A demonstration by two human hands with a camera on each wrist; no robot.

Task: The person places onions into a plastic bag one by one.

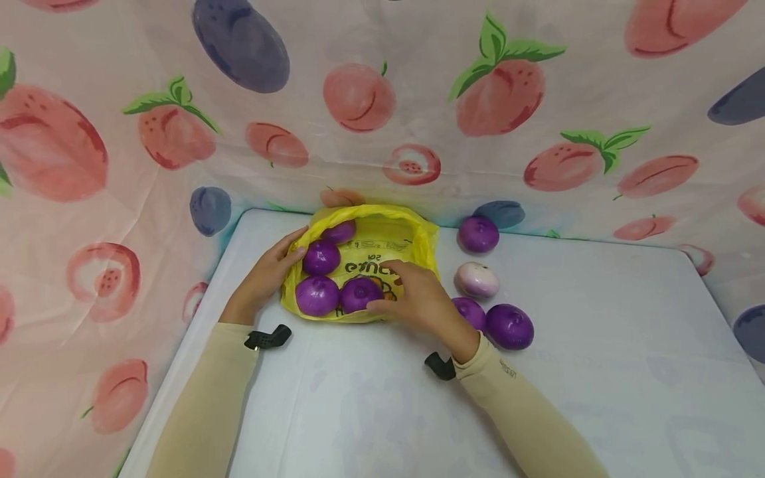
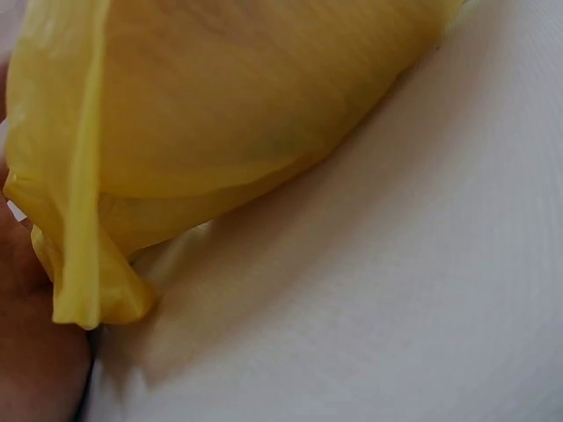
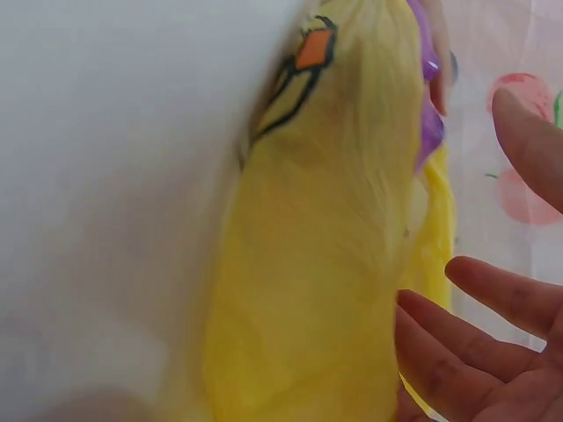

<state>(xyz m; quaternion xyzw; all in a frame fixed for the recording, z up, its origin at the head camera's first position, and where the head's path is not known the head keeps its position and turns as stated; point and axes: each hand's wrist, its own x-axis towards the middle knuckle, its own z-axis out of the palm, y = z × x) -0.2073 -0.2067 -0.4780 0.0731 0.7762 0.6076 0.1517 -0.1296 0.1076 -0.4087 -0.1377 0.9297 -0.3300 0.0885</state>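
Head view: high, downward; wrist views: close; bag shared.

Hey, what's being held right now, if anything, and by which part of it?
The yellow bag, by the left side of its rim, in the left grip. The right grip holds nothing; its fingers are apart.

I'm getting soft, even light on the head feed — small white glints on the purple onions, and I can't place the source. Left wrist runs dimmer: the yellow bag looks smeary, a fuzzy brownish shadow beneath it on the white tabletop. Right wrist — hazy, the bag's left edge blurred.
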